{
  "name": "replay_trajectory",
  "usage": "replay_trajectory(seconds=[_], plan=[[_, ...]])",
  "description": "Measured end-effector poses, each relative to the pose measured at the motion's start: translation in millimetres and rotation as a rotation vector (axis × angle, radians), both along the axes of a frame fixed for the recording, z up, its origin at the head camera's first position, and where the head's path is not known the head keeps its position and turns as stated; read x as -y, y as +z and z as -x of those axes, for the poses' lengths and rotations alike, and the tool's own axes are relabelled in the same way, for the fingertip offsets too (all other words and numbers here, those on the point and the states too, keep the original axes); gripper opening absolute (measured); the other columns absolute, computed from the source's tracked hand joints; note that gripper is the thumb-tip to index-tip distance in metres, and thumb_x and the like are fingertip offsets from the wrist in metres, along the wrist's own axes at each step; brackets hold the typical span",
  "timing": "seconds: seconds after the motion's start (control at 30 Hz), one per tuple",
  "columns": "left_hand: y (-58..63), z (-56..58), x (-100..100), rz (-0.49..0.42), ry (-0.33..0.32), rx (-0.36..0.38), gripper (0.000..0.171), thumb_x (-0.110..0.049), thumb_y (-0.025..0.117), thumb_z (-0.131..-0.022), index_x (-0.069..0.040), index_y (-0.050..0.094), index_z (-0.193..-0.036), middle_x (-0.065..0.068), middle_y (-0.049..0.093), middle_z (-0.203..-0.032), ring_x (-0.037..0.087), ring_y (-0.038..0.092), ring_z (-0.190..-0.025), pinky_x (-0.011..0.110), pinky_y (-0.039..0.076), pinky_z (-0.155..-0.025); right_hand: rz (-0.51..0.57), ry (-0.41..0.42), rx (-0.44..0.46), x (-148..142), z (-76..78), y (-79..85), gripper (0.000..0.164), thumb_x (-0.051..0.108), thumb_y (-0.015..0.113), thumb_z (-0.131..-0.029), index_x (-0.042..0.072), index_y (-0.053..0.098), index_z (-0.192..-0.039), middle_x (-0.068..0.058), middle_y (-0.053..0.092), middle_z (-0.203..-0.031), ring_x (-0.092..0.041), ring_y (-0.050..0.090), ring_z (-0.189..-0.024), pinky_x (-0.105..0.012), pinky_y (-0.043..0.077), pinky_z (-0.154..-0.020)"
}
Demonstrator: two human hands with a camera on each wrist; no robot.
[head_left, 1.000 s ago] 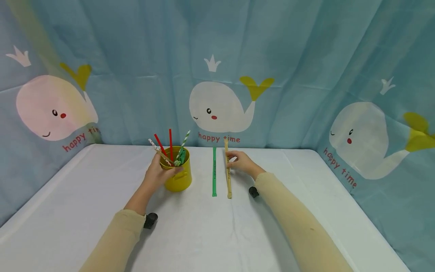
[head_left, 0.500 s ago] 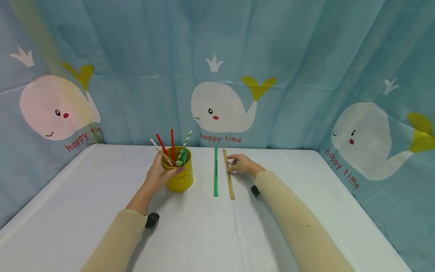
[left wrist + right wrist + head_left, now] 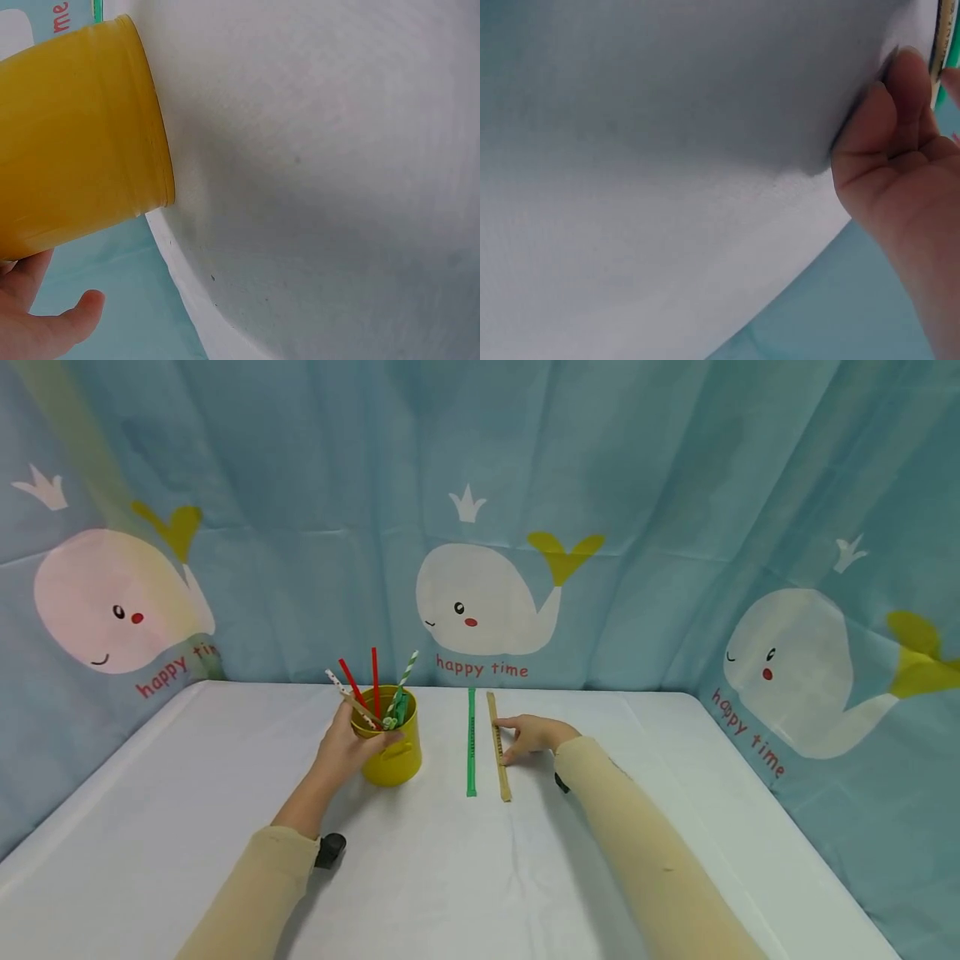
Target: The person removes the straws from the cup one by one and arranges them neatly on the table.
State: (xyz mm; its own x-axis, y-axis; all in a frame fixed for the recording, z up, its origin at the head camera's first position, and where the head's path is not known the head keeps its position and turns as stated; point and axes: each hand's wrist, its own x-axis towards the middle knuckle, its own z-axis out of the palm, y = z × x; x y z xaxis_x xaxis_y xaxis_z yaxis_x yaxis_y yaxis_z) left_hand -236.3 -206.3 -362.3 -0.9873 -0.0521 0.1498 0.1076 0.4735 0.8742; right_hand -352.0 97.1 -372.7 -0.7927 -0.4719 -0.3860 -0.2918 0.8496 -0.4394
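Note:
My left hand (image 3: 341, 752) holds a yellow bucket (image 3: 393, 762) from its left, fingers round the far side and thumb along the front near the rim. In the left wrist view the bucket (image 3: 75, 135) stands on the table, with two of that hand's fingertips below it. Out of the bucket lean red straws (image 3: 375, 672), a green-striped straw (image 3: 405, 672) and a white dotted straw (image 3: 335, 679). My right hand (image 3: 536, 735) touches the right edge of a thin tan wrapped straw (image 3: 493, 714) with index finger and thumb spread along it. Left of that lies a green wrapped straw (image 3: 471, 743).
A white cloth covers the table (image 3: 420, 877). Behind it hangs a blue curtain (image 3: 315, 568) printed with whales, close to the table's far edge. Dark wrist cameras (image 3: 330, 850) sit under both sleeves.
The tan wrapped straw has come down flat on the table and shifted slightly left toward the green one. My right hand let it go, then touched its edge. My left hand stays on the bucket.

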Motion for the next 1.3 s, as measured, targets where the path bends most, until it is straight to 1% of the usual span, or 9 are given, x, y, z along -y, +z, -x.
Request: replay_trajectory(seconds=[0.3,0.4,0.6,0.73,0.9,1.0,1.13,1.23,1.3], plan=[[-0.7,-0.1,1,-0.001,-0.006,-0.021,0.079,-0.022,0.075,-0.087,-0.001,0.024,-0.143,0.022,0.04,-0.142,0.04,0.039,-0.129,0.056,0.033,-0.108,-0.019,-0.021,-0.003,6,1.1,-1.6,0.083,0.036,0.075,-0.085,0.024,0.03,-0.154,-0.013,0.036,-0.152,-0.029,0.03,-0.141,-0.046,0.026,-0.114],[-1.0,0.2,1,-0.001,-0.006,-0.026,0.079,-0.021,0.076,-0.086,-0.001,0.024,-0.143,0.022,0.04,-0.142,0.041,0.039,-0.129,0.056,0.033,-0.108,-0.037,-0.03,0.0,7,3.1,-2.3,0.083,0.037,0.075,-0.085,0.026,0.03,-0.154,-0.009,0.03,-0.156,-0.028,0.023,-0.144,-0.047,0.022,-0.115],[-0.8,-1.4,1,0.006,-0.002,-0.022,0.08,-0.024,0.076,-0.086,-0.001,0.024,-0.143,0.022,0.04,-0.142,0.041,0.039,-0.129,0.057,0.033,-0.108,-0.027,-0.062,0.038,7,2.6,-2.0,0.087,0.041,0.075,-0.083,0.032,0.025,-0.154,-0.007,0.024,-0.159,-0.027,0.02,-0.145,-0.049,0.02,-0.115],[0.4,-2.0,1,0.016,0.003,-0.006,0.082,-0.027,0.076,-0.086,-0.001,0.023,-0.144,0.022,0.04,-0.143,0.041,0.038,-0.13,0.057,0.032,-0.108,0.037,-0.076,0.071,3,0.1,-1.3,0.094,0.041,0.076,-0.083,0.031,0.018,-0.156,-0.011,0.023,-0.159,-0.029,0.026,-0.143,-0.049,0.022,-0.115],[0.9,1.0,-1,0.006,-0.013,-0.027,0.081,-0.027,0.076,-0.086,-0.002,0.025,-0.143,0.02,0.041,-0.143,0.039,0.04,-0.13,0.056,0.033,-0.108,0.084,-0.078,0.065,-1,-3.3,0.8,0.097,0.041,0.077,-0.083,0.026,0.015,-0.157,-0.018,0.032,-0.153,-0.029,0.036,-0.137,-0.048,0.028,-0.112],[-0.4,2.4,-2,0.001,-0.016,-0.034,0.08,-0.025,0.076,-0.086,-0.002,0.025,-0.143,0.02,0.041,-0.142,0.039,0.04,-0.129,0.055,0.033,-0.108,0.091,-0.066,0.041,-3,-5.3,1.6,0.096,0.041,0.076,-0.084,0.024,0.015,-0.157,-0.019,0.045,-0.142,-0.026,0.047,-0.124,-0.046,0.034,-0.107],[-1.2,1.2,-2,0.011,-0.001,-0.014,0.08,-0.026,0.076,-0.086,-0.002,0.025,-0.143,0.021,0.04,-0.143,0.04,0.039,-0.13,0.056,0.032,-0.108,0.115,-0.033,0.021,-4,-8.8,3.3,0.091,0.039,0.073,-0.087,0.02,0.017,-0.157,-0.015,0.055,-0.124,-0.022,0.053,-0.099,-0.041,0.044,-0.091],[-0.7,-0.4,-2,0.016,0.007,-0.009,0.08,-0.027,0.076,-0.086,-0.003,0.025,-0.143,0.02,0.041,-0.143,0.04,0.039,-0.13,0.056,0.032,-0.108,0.146,-0.006,0.011,-2,-14.4,8.4,0.086,0.037,0.07,-0.09,0.02,0.019,-0.157,-0.013,0.054,-0.124,-0.022,0.053,-0.099,-0.041,0.045,-0.089],[-0.7,-1.4,-1,0.016,0.009,-0.008,0.079,-0.026,0.076,-0.086,-0.003,0.025,-0.143,0.019,0.041,-0.143,0.04,0.039,-0.13,0.056,0.032,-0.108,0.181,0.013,0.004,0,-19.1,13.0,0.083,0.036,0.069,-0.09,0.02,0.022,-0.156,-0.013,0.05,-0.129,-0.023,0.051,-0.106,-0.043,0.044,-0.093]])
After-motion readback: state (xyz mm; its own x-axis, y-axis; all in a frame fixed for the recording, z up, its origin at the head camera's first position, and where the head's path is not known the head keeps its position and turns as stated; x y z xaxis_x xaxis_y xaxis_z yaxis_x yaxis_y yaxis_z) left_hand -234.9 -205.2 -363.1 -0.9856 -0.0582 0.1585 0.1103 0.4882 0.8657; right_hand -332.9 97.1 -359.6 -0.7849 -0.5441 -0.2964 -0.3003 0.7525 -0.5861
